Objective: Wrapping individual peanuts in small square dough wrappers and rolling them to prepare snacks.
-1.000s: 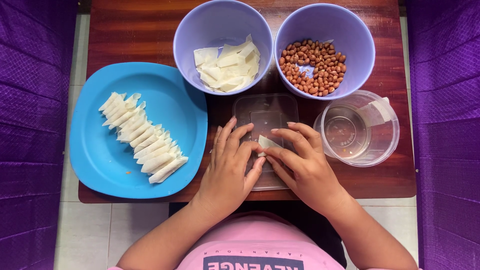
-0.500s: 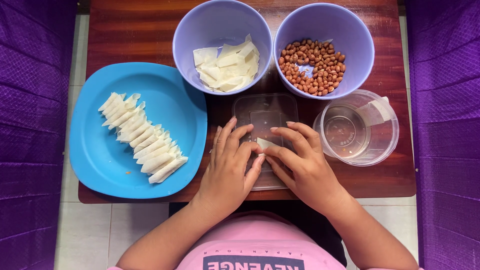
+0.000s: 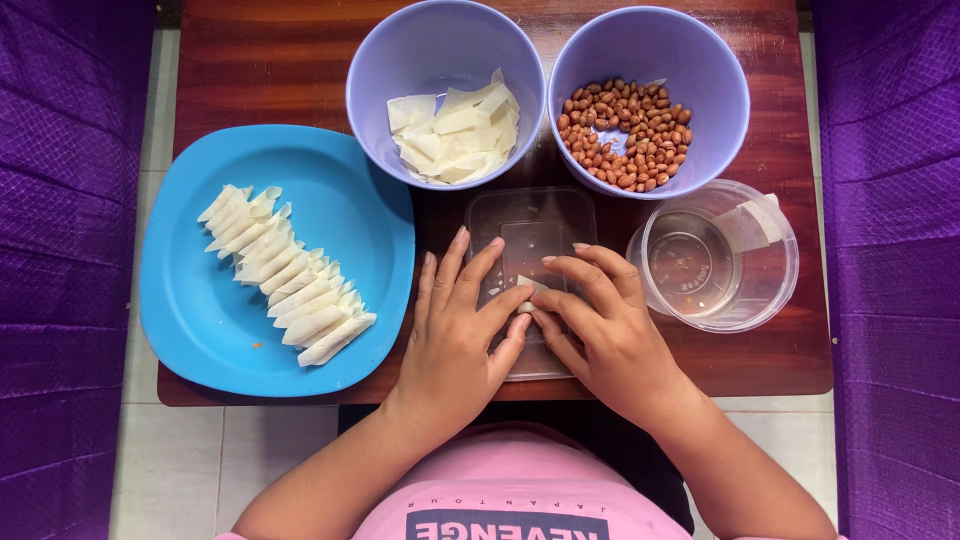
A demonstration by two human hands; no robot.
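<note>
A blue plate [image 3: 200,330] lies at nine o'clock on the brown table [image 3: 280,70], its near edge hanging just over the table's rim, and carries a slanting row of white rolls [image 3: 285,275] that overlap one another from ten o'clock down toward four o'clock across the plate. At about eleven o'clock from the hands stands a lilac bowl [image 3: 385,60] holding loose white wrappers [image 3: 455,135]. The left hand [image 3: 455,345] rests at the table's near edge, fingers spread and pointing toward twelve o'clock, its thumb and forefinger drawn in to a narrow grip on a small white wrapper piece [image 3: 527,284]. That piece sits between the two hands, over a clear flat lid [image 3: 530,225] lying on the table at the centre. The right hand [image 3: 610,340] meets the left at the same piece, its fingertips pinching it from the three o'clock side, so both grips are closed on it; how much of the piece is folded cannot be told, since the fingers cover most of it. At one o'clock stands a second lilac bowl [image 3: 700,60] filled with brown peanuts [image 3: 625,135]. At three o'clock, just beside the right hand, stands a clear round tub [image 3: 770,290] with a little water in it.
</note>
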